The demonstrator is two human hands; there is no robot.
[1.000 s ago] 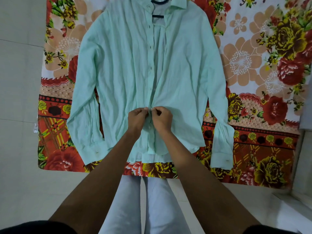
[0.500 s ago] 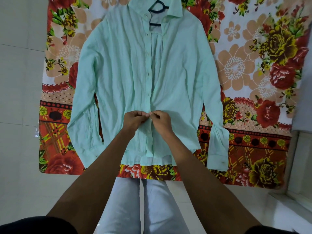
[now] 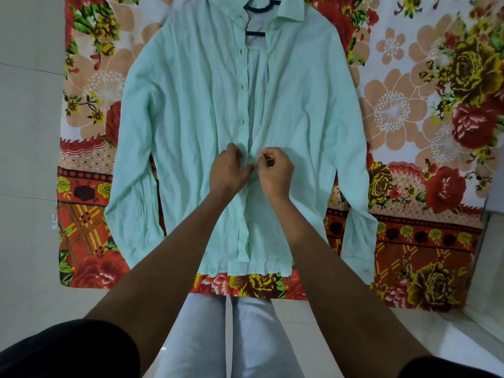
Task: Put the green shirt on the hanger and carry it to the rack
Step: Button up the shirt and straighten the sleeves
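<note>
The pale green shirt lies flat, front up, on a flowered cloth, its sleeves spread to both sides. A dark hanger shows inside the open collar at the top; most of it is hidden under the fabric. The upper part of the front placket gapes open. My left hand and my right hand meet at the placket around the shirt's middle. Each pinches one edge of the front, fingers curled.
The flowered cloth covers a low surface that ends near my knees. My legs in white trousers stand just in front of it. Pale tiled floor lies to the left, and a pale ledge is at the lower right.
Both hands have moved a little higher up the placket, still pinching the two front edges together. The shirt has not shifted.
</note>
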